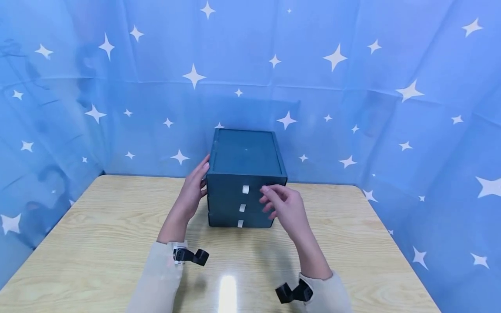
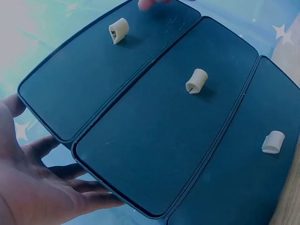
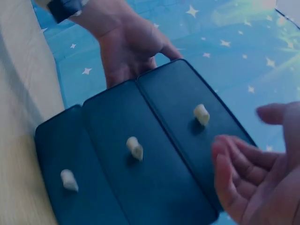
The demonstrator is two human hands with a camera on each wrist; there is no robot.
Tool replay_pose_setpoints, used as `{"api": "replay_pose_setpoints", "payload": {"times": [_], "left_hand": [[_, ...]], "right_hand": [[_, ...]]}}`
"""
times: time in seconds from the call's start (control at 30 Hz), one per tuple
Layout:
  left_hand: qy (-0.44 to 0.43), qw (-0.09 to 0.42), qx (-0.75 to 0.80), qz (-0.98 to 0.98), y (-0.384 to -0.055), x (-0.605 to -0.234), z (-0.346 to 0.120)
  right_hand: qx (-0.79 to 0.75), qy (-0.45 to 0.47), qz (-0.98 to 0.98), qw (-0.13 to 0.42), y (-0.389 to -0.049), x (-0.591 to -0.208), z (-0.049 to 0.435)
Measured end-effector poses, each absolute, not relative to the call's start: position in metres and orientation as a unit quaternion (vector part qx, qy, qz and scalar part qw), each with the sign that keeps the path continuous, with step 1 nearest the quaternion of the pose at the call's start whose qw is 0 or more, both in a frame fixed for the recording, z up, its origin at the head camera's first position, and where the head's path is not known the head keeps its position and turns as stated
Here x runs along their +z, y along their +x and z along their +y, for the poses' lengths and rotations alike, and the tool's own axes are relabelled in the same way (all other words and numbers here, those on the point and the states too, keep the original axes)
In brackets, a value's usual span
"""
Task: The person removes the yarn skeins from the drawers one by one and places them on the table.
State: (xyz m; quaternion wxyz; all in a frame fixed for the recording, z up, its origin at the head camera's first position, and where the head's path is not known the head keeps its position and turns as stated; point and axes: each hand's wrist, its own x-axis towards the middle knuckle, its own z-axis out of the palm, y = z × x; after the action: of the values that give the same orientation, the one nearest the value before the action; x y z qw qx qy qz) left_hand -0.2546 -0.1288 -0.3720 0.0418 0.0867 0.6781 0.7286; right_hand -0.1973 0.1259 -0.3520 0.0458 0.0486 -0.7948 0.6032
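Observation:
A dark teal box of three stacked drawers (image 1: pixel 246 152) stands on the table, every drawer pushed in. Each drawer front carries a small white pull tab; the top tab (image 1: pixel 245 189) sits just left of my right hand. My left hand (image 1: pixel 190 191) rests along the box's left side, its fingers fairly straight, as the left wrist view also shows. In front of the top drawer's right part is my right hand (image 1: pixel 287 208), fingers loosely bent, nothing held between thumb and fingers. In the right wrist view, a gap shows between the right hand (image 3: pixel 262 173) and the top tab (image 3: pixel 202 115).
The box stands near the back edge of a light wooden table (image 1: pixel 117 226). Behind and beside it hangs a blue cloth (image 1: pixel 242 48) with white stars. A bright reflection lies on the tabletop in front. Both wrists wear small black cameras (image 1: pixel 195 255).

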Motion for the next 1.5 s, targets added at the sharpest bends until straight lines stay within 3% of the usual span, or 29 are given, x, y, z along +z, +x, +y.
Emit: {"api": "replay_pose_setpoints", "payload": {"times": [0.2,0.4,0.5,0.7,0.83,1.07,1.5], "left_hand": [[0.087,0.042,0.725,0.682,-0.252,-0.376,-0.13],[0.096,0.037,0.728,0.678,-0.252,-0.377,-0.13],[0.107,0.037,0.728,0.677,-0.254,-0.377,-0.129],[0.099,0.038,0.724,0.682,-0.255,-0.377,-0.129],[0.092,0.038,0.724,0.683,-0.254,-0.376,-0.127],[0.087,0.032,0.711,0.697,-0.254,-0.376,-0.127],[0.085,0.036,0.712,0.697,-0.255,-0.376,-0.129]], "right_hand": [[0.609,0.05,-0.792,0.006,-0.201,-0.361,0.105],[0.636,0.064,-0.768,0.034,-0.206,-0.374,0.09],[0.633,0.07,-0.767,0.079,-0.209,-0.38,0.088],[0.541,0.124,-0.8,0.229,-0.21,-0.386,0.081],[0.499,0.142,-0.812,0.268,-0.212,-0.386,0.078],[0.426,0.165,-0.843,0.284,-0.209,-0.382,0.079],[0.38,0.183,-0.868,0.261,-0.189,-0.37,0.086]]}}
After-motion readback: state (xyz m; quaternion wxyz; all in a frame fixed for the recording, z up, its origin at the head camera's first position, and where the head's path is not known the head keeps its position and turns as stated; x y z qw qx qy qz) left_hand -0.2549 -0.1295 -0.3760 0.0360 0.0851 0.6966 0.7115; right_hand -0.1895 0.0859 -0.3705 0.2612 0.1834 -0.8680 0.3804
